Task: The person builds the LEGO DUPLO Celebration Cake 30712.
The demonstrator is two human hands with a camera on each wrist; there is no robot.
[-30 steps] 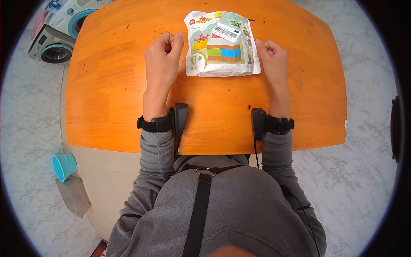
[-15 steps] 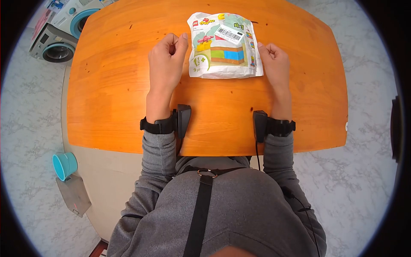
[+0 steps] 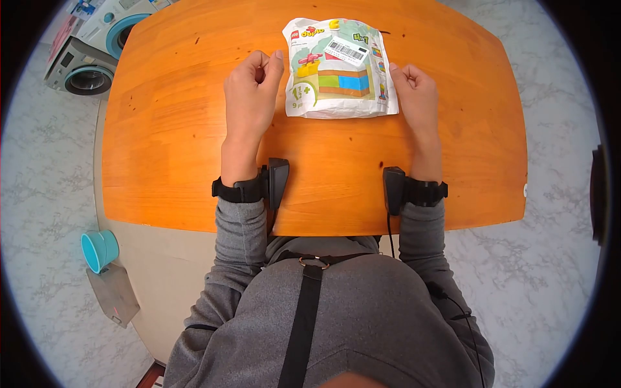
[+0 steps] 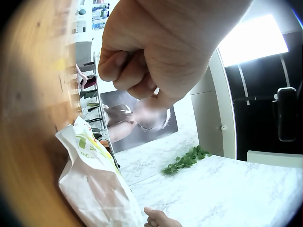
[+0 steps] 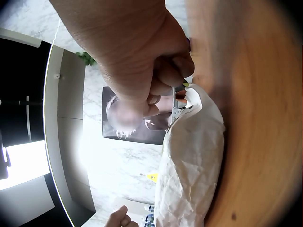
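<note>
A white LEGO Duplo bag [image 3: 343, 71] lies face up on the orange wooden table [image 3: 174, 142], with a barcode label on its printed front. My left hand [image 3: 251, 94] is just left of the bag, fingers curled into a loose fist and nothing in them. On the other side, my right hand [image 3: 416, 97] has its fingers curled too and holds nothing; its thumb tip is close by the bag's right edge. Both wrist views show the bag's crinkled side, below the left hand [image 4: 156, 52] in one and below the right hand [image 5: 142, 61] in the other.
Toy-like washing machines [image 3: 87, 79] appear beyond the table's far left edge. On the floor at the left stand a turquoise bucket [image 3: 99, 251] and a grey box [image 3: 113, 294]. A black cable [image 3: 391, 236] hangs from the right wrist camera over the table's near edge.
The head view has shifted slightly, so everything appears a little farther right than a second ago. Both hands and the bag keep their places relative to each other.
</note>
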